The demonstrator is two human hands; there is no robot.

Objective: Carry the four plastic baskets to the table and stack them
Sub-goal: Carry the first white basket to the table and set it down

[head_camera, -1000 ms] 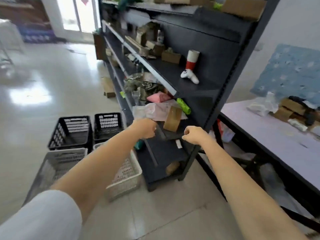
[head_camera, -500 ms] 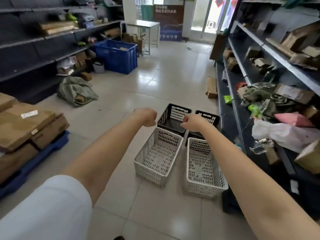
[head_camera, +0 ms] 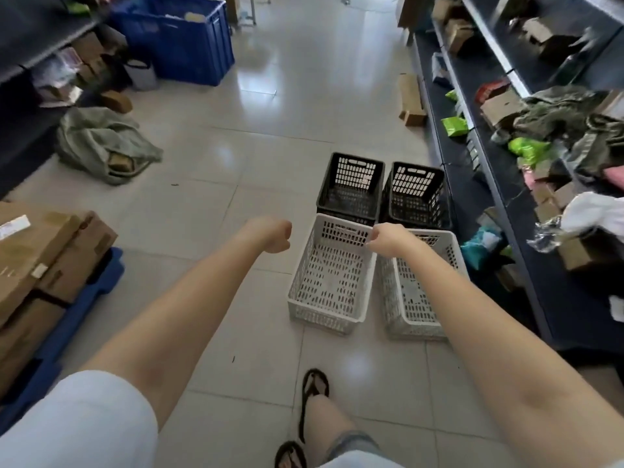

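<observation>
Several plastic baskets sit on the tiled floor in a two-by-two block beside the right-hand shelving. The left white basket [head_camera: 332,275] and the right white basket [head_camera: 417,292] are nearest me. Behind them stand the left black basket [head_camera: 351,187] and the right black basket [head_camera: 415,194]. All are upright and empty. My left hand [head_camera: 271,234] is a closed fist held in the air left of the white baskets, holding nothing. My right hand [head_camera: 388,238] is also a fist, hovering over the far rims of the white baskets, apart from them.
Dark shelving [head_camera: 506,170] with boxes, cloth and bags runs along the right. Stacked cardboard boxes [head_camera: 44,258] lie on a blue pallet at the left. A green sack [head_camera: 101,143], a blue crate [head_camera: 179,38] and a small floor carton [head_camera: 410,99] lie farther off. My sandalled foot [head_camera: 315,386] is below.
My view swung from the shelving and table to the aisle, then tilted down and closer to the baskets. Both fists stay closed and empty in front of me.
</observation>
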